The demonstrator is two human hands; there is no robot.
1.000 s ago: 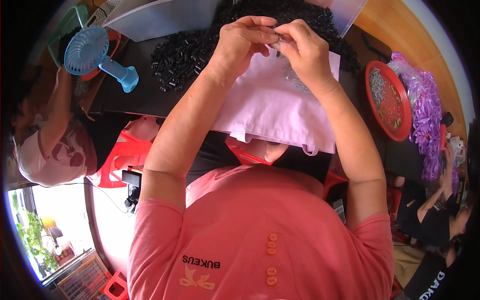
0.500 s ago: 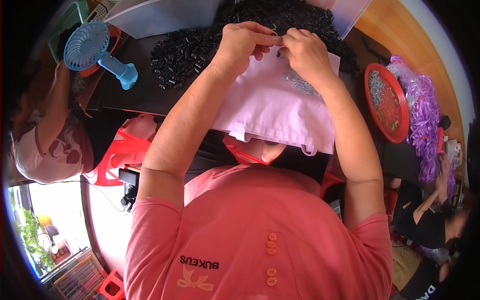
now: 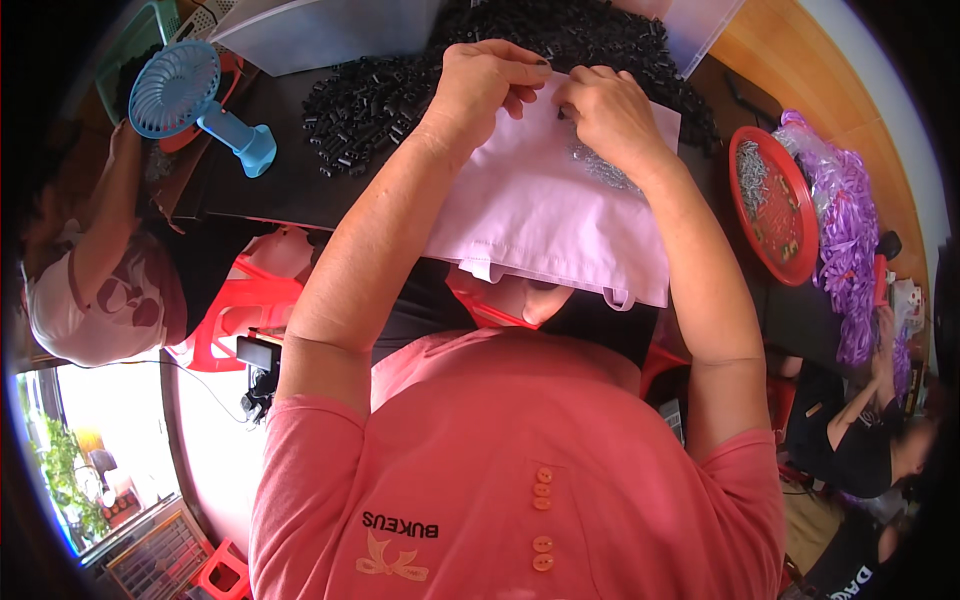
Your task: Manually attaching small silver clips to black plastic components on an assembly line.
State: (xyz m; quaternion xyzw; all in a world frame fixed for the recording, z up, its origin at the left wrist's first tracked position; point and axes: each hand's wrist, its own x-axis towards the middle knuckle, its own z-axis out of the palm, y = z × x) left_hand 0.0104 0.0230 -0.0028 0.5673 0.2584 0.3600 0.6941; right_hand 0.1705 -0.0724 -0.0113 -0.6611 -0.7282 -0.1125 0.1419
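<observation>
Over the far part of a pink cloth bag (image 3: 545, 215), my left hand (image 3: 480, 88) is closed in a pinch. Something small and dark shows at its fingertips, too small to name. A short gap to the right, my right hand (image 3: 612, 112) curls downward with its fingers together. A bit of black shows under those fingers, but what they hold is mostly hidden. Beside the right wrist, small silvery metal pieces (image 3: 598, 168) lie on the cloth. Just beyond both hands spreads a heap of short black tubular parts (image 3: 375, 105).
A blue handheld fan (image 3: 215, 105) stands at the left, near a clear plastic bin (image 3: 330, 35). To the right are a red tray (image 3: 778, 215) with metal pieces and a bundle of purple ribbons (image 3: 845, 230). Other people sit at the left and right edges.
My hands have parted slightly at the fingertips, which were together before. The left has shifted a little up and left, and the right fingers have curled down toward the cloth.
</observation>
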